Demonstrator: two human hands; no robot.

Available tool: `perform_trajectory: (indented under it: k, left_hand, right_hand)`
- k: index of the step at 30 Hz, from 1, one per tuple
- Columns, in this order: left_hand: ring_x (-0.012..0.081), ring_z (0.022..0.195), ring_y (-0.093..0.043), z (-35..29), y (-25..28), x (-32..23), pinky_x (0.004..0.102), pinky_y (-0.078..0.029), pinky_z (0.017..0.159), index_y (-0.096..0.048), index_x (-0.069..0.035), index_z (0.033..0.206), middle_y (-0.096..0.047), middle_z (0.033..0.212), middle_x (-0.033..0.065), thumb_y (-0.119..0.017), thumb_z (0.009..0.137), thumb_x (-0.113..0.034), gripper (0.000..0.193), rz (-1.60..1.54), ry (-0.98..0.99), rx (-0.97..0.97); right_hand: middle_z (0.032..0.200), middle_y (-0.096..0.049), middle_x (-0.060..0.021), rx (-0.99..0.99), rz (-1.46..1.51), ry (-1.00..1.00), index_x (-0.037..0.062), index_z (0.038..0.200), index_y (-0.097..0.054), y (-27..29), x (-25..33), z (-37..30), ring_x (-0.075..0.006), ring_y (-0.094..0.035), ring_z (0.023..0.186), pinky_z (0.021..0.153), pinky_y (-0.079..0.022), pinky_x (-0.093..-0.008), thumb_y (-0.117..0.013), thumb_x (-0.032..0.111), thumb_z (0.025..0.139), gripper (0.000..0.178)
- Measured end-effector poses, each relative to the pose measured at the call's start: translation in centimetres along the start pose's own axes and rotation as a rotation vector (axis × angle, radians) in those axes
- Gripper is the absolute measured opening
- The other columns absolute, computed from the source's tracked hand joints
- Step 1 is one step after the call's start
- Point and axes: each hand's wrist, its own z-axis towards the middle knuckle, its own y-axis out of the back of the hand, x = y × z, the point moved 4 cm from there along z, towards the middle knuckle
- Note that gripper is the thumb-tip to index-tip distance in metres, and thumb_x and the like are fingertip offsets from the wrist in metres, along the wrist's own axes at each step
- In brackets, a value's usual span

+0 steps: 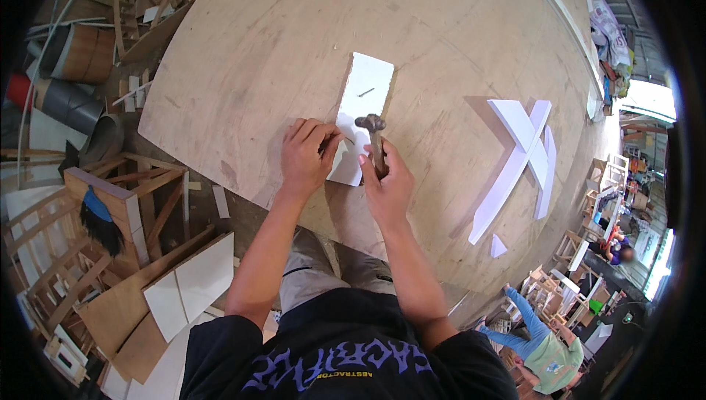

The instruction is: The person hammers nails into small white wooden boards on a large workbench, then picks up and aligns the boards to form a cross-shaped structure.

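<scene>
A white rectangular board (368, 80) lies lengthwise on the large plywood table (257, 54) in front of me. My right hand (390, 185) grips a hammer (374, 139) close below its dark metal head, which is over the board's right edge. At the board's left edge, my left hand (307, 156) has its thumb and fingertips pinched together. Whatever they hold is too small or hidden to make out. Toward the board's far end shows a thin dark nail-like piece (365, 93); whether it stands or lies flat is unclear.
Right of the board lie crossed white strips (515, 154) and a small white triangular offcut (498, 245). Wooden frames (140, 209), a blue-and-black brush (99, 220) and white panels (191, 282) crowd the left floor. Another person (548, 356) is at the lower right among wooden pieces.
</scene>
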Motion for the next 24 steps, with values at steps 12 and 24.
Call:
perform_trajectory:
  k: [12, 24]
  left_hand:
    - [0.0273, 0.087, -0.063, 0.1, 0.0, -0.1, 0.0409, -0.049, 0.080, -0.072, -0.008, 0.094, -0.069, 0.090, 0.0054, -0.084, 0.086, -0.009, 0.015, 0.002, -0.007, -0.003]
    - [0.0255, 0.087, -0.064, 0.4, 0.3, -0.3, 0.0398, -0.049, 0.081, -0.078, -0.009, 0.095, -0.071, 0.090, 0.0031, -0.088, 0.082, -0.010, 0.017, 0.007, -0.003, 0.040]
  right_hand:
    - [0.093, -0.080, -0.0072, 0.129, 0.005, -0.003, 0.0059, 0.121, -0.069, -1.4, 0.6, 3.7, -0.0188, -0.078, 0.079, 0.074, -0.059, -0.0319, -0.081, 0.006, 0.091, 0.032]
    - [0.093, -0.080, -0.0098, 0.217, -0.048, 0.080, 0.0053, 0.117, -0.068, -0.9, 0.1, 4.6, -0.0241, -0.080, 0.084, 0.078, -0.061, -0.0340, -0.079, 0.003, 0.089, 0.030]
